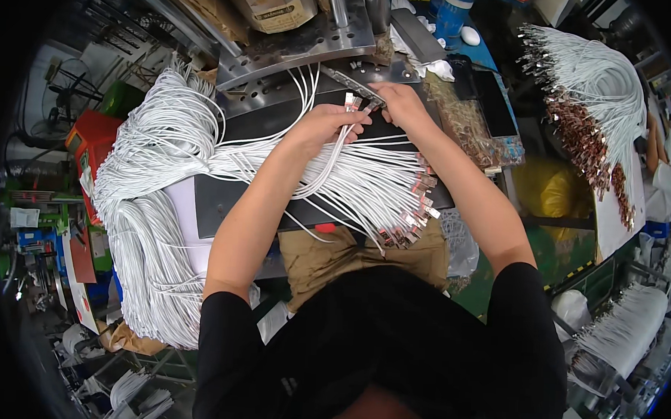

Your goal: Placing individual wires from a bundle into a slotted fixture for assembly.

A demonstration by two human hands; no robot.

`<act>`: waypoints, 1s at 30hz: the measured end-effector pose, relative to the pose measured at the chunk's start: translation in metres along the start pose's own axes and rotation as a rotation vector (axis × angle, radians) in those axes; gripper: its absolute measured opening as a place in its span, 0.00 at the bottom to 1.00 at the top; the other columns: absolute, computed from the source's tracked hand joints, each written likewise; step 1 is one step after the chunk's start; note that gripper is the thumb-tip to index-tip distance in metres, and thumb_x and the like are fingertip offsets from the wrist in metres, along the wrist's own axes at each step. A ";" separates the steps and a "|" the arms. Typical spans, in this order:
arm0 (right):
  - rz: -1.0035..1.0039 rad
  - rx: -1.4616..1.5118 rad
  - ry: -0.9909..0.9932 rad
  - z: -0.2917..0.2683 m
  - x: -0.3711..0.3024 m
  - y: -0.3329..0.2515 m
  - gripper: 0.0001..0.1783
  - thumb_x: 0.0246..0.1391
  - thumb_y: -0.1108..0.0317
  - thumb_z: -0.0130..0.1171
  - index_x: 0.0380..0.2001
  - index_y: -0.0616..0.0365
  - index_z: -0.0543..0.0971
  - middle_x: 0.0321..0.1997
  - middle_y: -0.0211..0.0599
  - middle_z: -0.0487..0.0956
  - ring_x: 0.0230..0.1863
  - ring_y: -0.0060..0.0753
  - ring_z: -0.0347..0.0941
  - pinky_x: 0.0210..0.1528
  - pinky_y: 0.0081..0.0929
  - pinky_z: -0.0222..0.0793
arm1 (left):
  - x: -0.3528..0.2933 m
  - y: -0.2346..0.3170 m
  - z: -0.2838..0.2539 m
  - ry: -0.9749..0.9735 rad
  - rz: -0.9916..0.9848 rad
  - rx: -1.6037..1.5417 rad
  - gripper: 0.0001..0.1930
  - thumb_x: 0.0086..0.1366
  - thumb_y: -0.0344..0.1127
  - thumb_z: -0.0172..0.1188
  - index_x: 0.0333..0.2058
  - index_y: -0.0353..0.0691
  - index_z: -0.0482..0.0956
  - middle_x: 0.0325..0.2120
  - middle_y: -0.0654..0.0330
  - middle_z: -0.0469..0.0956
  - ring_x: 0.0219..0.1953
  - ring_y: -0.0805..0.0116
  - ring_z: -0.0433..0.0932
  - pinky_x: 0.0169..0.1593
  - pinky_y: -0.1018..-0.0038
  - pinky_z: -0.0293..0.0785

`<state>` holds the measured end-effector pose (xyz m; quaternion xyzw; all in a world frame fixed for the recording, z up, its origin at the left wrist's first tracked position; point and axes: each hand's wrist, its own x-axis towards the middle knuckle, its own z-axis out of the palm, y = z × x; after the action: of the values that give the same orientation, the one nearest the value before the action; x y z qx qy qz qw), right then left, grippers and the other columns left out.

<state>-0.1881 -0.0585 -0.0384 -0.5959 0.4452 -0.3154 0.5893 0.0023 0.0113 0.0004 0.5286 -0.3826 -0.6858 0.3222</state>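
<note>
Fingertips half hidden among white cables (367,177); exact pinch hard to make out. Left hand (326,124) closed round a few cable ends just in front of the metal block (298,47), small connector tips poking up past the fingers. Right hand (396,103) beside it, fingers closed on a narrow metal strip (356,85) at the block's near edge. Both hands close together, almost touching.

Main cable fan spread across a black mat (223,201) on the table, below the block, plug ends (410,220) bunched at the lower right. Thick white bundle (152,201) draped left of the block, spilling down past the table edge, its lower end lost in clutter. Upper part of the block cut off at the top; cardboard box (273,8) behind it only partly seen.

Right of the block: a clear tray (473,133) of small metal parts, contents too small to tell. Farther right, another cable bundle (596,78) with brownish ends hanging over a white surface. Red box (91,143) far left of the block, half covered by cables. Black sleeves and torso filling the lower middle, blocking the table's near edge.
</note>
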 end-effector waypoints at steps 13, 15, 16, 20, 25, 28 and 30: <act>-0.131 -0.136 -0.062 -0.013 0.000 -0.007 0.23 0.51 0.63 0.59 0.47 0.65 0.81 0.30 0.38 0.83 0.32 0.25 0.79 0.40 0.23 0.72 | -0.003 -0.004 -0.010 0.082 0.020 0.082 0.14 0.65 0.43 0.64 0.39 0.36 0.84 0.30 0.65 0.82 0.32 0.79 0.79 0.38 0.82 0.74; -0.064 -0.087 -0.115 -0.017 0.002 -0.009 0.23 0.48 0.64 0.61 0.48 0.65 0.81 0.31 0.39 0.83 0.32 0.25 0.79 0.41 0.23 0.73 | -0.002 -0.005 -0.013 0.105 0.004 0.140 0.14 0.63 0.43 0.67 0.39 0.36 0.84 0.29 0.62 0.83 0.31 0.76 0.81 0.36 0.81 0.75; -0.054 -0.099 -0.077 -0.017 0.003 -0.008 0.23 0.48 0.64 0.61 0.48 0.65 0.81 0.31 0.39 0.83 0.32 0.25 0.79 0.41 0.23 0.73 | 0.000 -0.006 -0.014 0.101 0.007 0.167 0.15 0.62 0.43 0.68 0.38 0.36 0.84 0.29 0.60 0.83 0.31 0.75 0.81 0.35 0.81 0.75; -0.060 -0.186 -0.122 -0.015 0.006 -0.003 0.24 0.49 0.63 0.61 0.48 0.66 0.81 0.34 0.41 0.84 0.35 0.26 0.80 0.43 0.24 0.73 | 0.008 -0.005 -0.013 0.045 0.001 0.311 0.14 0.61 0.43 0.68 0.37 0.37 0.84 0.28 0.61 0.83 0.31 0.75 0.81 0.35 0.81 0.75; -0.182 -0.272 -0.147 -0.012 0.003 0.002 0.26 0.49 0.60 0.64 0.48 0.65 0.81 0.36 0.42 0.84 0.38 0.27 0.80 0.43 0.24 0.73 | 0.007 -0.005 -0.003 0.023 -0.004 0.229 0.14 0.62 0.43 0.68 0.36 0.37 0.84 0.28 0.61 0.83 0.30 0.76 0.81 0.33 0.80 0.74; -0.205 -0.321 -0.135 -0.017 -0.001 -0.004 0.27 0.49 0.58 0.67 0.48 0.65 0.81 0.38 0.43 0.84 0.39 0.27 0.79 0.44 0.24 0.72 | 0.001 -0.007 -0.004 0.040 0.069 0.068 0.13 0.61 0.43 0.68 0.35 0.38 0.85 0.27 0.64 0.82 0.28 0.77 0.80 0.30 0.81 0.72; -0.096 -0.173 -0.163 -0.022 -0.004 -0.011 0.28 0.48 0.55 0.70 0.48 0.65 0.81 0.37 0.41 0.84 0.39 0.27 0.79 0.44 0.25 0.72 | -0.003 -0.007 -0.010 0.112 0.060 0.048 0.13 0.60 0.43 0.68 0.35 0.38 0.85 0.26 0.64 0.81 0.27 0.77 0.79 0.30 0.81 0.71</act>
<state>-0.2080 -0.0646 -0.0250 -0.6887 0.3924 -0.2542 0.5542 0.0122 0.0159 -0.0059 0.5621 -0.3959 -0.6358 0.3508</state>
